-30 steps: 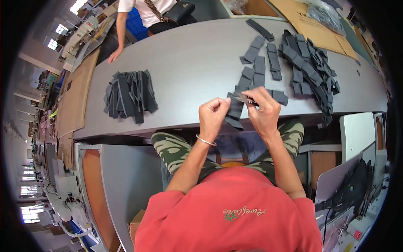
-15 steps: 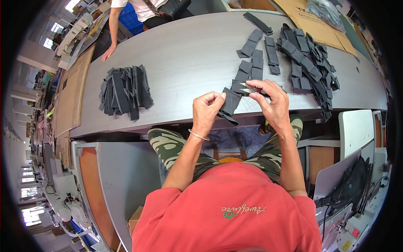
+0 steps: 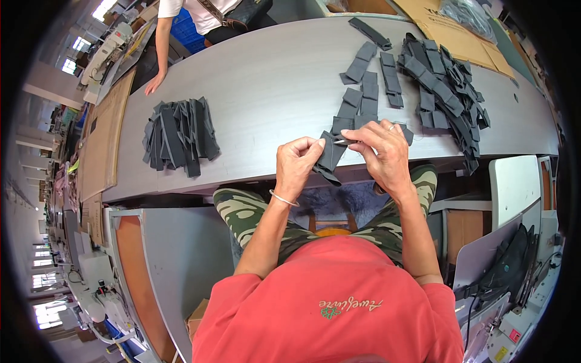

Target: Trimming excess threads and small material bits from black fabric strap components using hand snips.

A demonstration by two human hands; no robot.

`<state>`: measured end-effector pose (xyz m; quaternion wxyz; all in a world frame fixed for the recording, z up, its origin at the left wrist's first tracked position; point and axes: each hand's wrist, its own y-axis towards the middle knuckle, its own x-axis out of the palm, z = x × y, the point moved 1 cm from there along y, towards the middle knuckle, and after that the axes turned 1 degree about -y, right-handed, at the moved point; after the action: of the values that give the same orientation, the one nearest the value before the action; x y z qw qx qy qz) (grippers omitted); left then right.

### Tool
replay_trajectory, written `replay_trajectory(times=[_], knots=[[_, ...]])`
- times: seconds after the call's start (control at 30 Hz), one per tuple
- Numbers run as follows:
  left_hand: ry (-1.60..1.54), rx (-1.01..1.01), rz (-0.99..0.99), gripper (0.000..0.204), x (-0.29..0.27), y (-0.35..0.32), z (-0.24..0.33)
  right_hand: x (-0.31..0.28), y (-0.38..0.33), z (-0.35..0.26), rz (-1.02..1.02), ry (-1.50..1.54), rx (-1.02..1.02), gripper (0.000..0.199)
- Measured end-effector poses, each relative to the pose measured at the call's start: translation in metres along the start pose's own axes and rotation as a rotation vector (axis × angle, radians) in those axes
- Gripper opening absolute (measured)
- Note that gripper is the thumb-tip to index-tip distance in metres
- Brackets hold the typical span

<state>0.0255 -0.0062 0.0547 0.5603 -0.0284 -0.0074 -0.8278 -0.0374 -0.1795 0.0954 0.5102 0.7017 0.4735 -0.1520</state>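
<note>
A dark grey fabric strip (image 3: 330, 158) hangs from my left hand (image 3: 296, 162), pinched at its upper left edge between thumb and fingers. Closed round small metal thread snips (image 3: 345, 141) is my right hand (image 3: 385, 151). The blades point left and meet the top right edge of the strip; their tips are partly hidden by the cloth. Just beyond my hands lie several folded grey strips (image 3: 349, 103) in a loose chain on the table. Some of the fabric under my right hand is covered by its fingers.
A bundle of grey strips (image 3: 180, 134) lies left on the grey table (image 3: 260, 85). A larger heap (image 3: 445, 91) sits at the right. Flat cardboard (image 3: 454, 30) covers the far right corner. Another person's hand (image 3: 155, 83) rests on the far left edge.
My right hand has moved slightly left and down, bringing the snips to the strip's edge. The blades, spread before, are now together. My left hand keeps its hold on the strip.
</note>
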Motion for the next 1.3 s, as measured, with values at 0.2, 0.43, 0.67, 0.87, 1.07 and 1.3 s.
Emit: replay_trajectory(times=[0.2, 0.43, 0.67, 0.87, 1.07, 1.3], knots=[[0.038, 0.018, -0.012, 0.023, 0.000, 0.000, -0.001, -0.001, -0.001, -0.001, 0.001, -0.036, -0.025, 0.017], [0.027, 0.025, -0.008, 0.023, 0.000, 0.000, 0.001, 0.002, -0.001, -0.003, 0.008, -0.036, -0.012, 0.016], [0.031, 0.016, -0.010, 0.023, -0.001, -0.001, -0.001, 0.005, -0.002, -0.006, -0.009, -0.034, -0.018, 0.018], [0.035, 0.025, -0.005, 0.023, -0.001, 0.000, -0.004, 0.007, -0.003, -0.006, -0.012, -0.028, 0.001, 0.019], [-0.020, -0.006, 0.006, 0.022, -0.001, -0.002, 0.001, 0.007, -0.005, -0.003, 0.090, 0.115, 0.110, 0.021], [-0.097, -0.005, 0.048, 0.021, -0.003, -0.001, 0.006, -0.008, -0.012, -0.007, 0.072, 0.047, 0.073, 0.022]])
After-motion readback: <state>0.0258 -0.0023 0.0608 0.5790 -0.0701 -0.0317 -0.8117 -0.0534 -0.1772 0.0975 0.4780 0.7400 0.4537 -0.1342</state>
